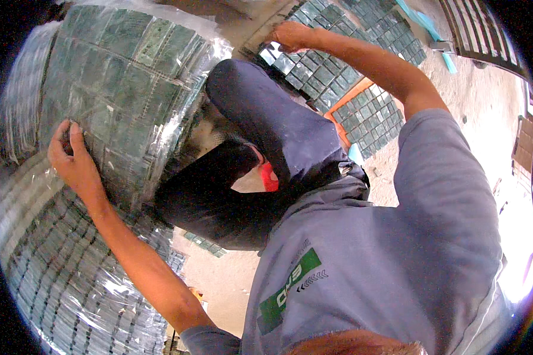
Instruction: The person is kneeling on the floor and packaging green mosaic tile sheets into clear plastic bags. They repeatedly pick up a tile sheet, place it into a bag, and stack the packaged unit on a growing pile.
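Observation:
On the left stands a big stack of dark green stone tiles (118,77), wrapped in clear plastic film (180,112). My left hand (77,165) is at this stack's face, its thumb and fingertips drawn together in a pinch. What lies between them, if anything, is too small to make out. Out at the upper middle, my right hand (293,36) is closed at the corner of a sheet of small green mosaic tiles (320,71). Its fingers curl down out of sight, beside a bright, shiny patch at the sheet's edge, so their hold is hidden.
Another film-wrapped stack of mosaic tiles (71,278) fills the lower left. My bent legs (278,118) are between the stacks and the sheets. An orange strip (343,106) borders a second tile sheet (370,118). Slatted metal (485,35) and a light blue strap (423,23) lie at upper right.

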Demonstrator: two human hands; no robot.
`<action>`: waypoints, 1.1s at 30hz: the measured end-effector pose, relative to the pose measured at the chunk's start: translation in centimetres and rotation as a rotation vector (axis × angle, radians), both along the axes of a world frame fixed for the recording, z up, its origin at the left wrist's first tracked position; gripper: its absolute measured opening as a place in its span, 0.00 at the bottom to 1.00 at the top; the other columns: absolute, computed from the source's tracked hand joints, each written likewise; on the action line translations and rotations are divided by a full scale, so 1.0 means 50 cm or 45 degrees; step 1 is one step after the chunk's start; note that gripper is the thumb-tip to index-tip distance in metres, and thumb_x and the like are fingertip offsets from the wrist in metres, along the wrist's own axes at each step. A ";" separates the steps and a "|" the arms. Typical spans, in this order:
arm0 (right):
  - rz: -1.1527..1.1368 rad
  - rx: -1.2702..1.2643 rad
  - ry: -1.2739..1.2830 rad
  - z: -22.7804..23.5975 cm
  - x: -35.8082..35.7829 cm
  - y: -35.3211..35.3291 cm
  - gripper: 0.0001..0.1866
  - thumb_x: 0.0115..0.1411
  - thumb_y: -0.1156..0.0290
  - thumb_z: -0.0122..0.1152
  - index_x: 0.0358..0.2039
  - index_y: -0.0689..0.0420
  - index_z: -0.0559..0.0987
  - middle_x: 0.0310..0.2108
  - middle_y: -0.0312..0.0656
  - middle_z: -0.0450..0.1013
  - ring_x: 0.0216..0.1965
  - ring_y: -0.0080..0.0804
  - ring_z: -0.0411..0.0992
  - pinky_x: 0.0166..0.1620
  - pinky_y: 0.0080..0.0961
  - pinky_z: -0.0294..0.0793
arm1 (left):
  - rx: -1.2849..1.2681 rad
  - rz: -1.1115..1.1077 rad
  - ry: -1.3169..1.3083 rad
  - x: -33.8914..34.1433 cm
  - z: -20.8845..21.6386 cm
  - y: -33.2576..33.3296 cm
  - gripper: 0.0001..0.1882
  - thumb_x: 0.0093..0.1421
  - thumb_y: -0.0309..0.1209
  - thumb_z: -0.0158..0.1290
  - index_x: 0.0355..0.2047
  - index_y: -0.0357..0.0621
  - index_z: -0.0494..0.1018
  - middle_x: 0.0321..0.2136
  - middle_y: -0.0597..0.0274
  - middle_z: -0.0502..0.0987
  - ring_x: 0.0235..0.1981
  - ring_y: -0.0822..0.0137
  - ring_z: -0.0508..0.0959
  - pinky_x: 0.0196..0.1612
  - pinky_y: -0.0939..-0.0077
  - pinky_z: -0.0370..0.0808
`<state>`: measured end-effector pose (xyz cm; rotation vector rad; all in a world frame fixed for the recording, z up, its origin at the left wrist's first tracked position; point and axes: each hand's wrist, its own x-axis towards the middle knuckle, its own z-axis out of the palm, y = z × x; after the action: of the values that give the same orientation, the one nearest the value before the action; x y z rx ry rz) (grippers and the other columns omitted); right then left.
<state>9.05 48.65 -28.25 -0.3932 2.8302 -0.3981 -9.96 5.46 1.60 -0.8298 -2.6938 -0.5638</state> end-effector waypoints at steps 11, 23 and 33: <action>0.269 0.339 -0.556 0.121 -0.008 -0.020 0.23 0.42 0.58 0.71 0.38 0.57 0.81 0.30 0.51 0.78 0.36 0.50 0.77 0.38 0.47 0.76 | -0.031 0.037 0.068 -0.004 -0.001 -0.013 0.18 0.62 0.41 0.56 0.48 0.43 0.77 0.46 0.55 0.72 0.45 0.62 0.73 0.49 0.68 0.70; -0.072 0.213 -0.257 0.408 0.323 0.078 0.23 0.45 0.77 0.63 0.45 0.47 0.83 0.39 0.44 0.80 0.41 0.48 0.77 0.43 0.41 0.74 | 0.093 -0.016 0.065 -0.012 -0.004 -0.006 0.17 0.61 0.41 0.58 0.44 0.43 0.79 0.42 0.55 0.75 0.42 0.62 0.75 0.47 0.68 0.71; -0.728 -0.080 0.033 0.676 0.513 0.080 0.16 0.54 0.67 0.71 0.44 0.57 0.83 0.42 0.44 0.80 0.42 0.31 0.77 0.44 0.31 0.77 | 0.361 -0.025 -0.101 -0.051 -0.026 -0.032 0.19 0.60 0.42 0.58 0.45 0.44 0.80 0.42 0.56 0.77 0.42 0.63 0.75 0.49 0.69 0.71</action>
<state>34.70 52.63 5.55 0.4191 2.9177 -0.5903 -12.51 3.87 0.30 -0.7698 -2.5918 -0.9741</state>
